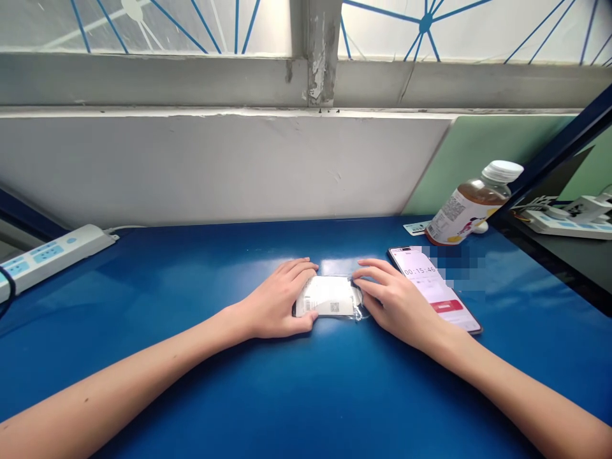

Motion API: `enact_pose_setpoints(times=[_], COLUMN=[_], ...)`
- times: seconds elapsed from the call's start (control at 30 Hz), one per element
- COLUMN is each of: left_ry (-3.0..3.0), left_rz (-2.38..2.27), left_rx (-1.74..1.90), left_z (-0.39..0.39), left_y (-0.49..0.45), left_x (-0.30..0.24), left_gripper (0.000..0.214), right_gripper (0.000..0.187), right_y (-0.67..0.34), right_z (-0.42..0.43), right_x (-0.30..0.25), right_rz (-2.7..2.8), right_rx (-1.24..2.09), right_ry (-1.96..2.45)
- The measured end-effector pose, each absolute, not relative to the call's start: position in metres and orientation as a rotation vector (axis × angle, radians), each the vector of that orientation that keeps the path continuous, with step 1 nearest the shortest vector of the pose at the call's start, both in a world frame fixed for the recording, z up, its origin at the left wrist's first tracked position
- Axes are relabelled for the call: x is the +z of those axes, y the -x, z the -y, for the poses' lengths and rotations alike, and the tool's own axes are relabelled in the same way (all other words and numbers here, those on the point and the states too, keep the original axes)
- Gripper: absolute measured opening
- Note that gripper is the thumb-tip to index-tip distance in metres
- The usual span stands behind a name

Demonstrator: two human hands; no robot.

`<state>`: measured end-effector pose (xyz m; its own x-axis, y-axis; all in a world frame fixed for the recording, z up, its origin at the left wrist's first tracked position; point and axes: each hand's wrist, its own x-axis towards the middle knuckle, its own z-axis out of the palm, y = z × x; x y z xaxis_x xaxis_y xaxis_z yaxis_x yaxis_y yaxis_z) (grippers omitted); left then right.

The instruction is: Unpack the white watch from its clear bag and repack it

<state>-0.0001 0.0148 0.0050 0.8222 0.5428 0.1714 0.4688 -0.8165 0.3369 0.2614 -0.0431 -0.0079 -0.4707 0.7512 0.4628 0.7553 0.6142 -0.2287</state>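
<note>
A small, flat package (pixel 329 296) in clear plastic is lying on the blue tabletop (pixel 306 395), near the middle of the scene, between the two hands. The left hand (pixel 282 303) is gripping its left end: the fingers (pixel 292 273) are lying close together and reaching over the far corner, while the thumb is pressing along the near edge. The right hand (pixel 399 299) is bending over the package's right end, its fingers slightly parted and curling toward the loose plastic there; whether they are pinching it or only touching it, one cannot tell. The package's upper face is showing a white label with a dark square code toward its right side. Just to the right, a phone (pixel 449 306) is lying face up, partly behind the right hand, and its screen is displaying 00:15:46 above a red button. Beyond the phone, a white-capped bottle (pixel 471 207) of brownish liquid is standing on the far right, with a small printed card (pixel 414 228) lying just to its left. On the far left, a white power strip (pixel 55 255) is resting at an angle, its cable running toward the pale wall (pixel 215 169).
</note>
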Motion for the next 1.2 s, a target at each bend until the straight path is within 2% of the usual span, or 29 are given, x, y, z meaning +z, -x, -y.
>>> enact_pose_setpoints(times=[0.37, 0.63, 0.87, 1.2], left_ry=[-2.735, -2.735, -2.743, -2.759], left_rz=[-0.780, -0.790, -0.710, -0.697], left_rx=[0.347, 0.395, 0.476, 0.450], left_z=[-0.0152, -0.0143, -0.0131, -0.0114], left_y=[0.0019, 0.0023, 0.0016, 0.0011], left_x=[0.0034, 0.0020, 0.0025, 0.0047], left_gripper=[0.068, 0.055, 0.045, 0.044], right_gripper=[0.026, 0.032, 0.027, 0.019], right_y=[-0.2530, -0.2575, -0.2580, -0.2588], right_z=[0.0523, 0.0505, 0.0512, 0.0497], right_x=[0.0005, -0.0001, -0.0005, -0.0068], right_rz=[2.459, 2.427, 2.417, 2.332], right_rx=[0.077, 0.100, 0.011, 0.122], right_ry=[1.217, 1.227, 1.221, 1.227])
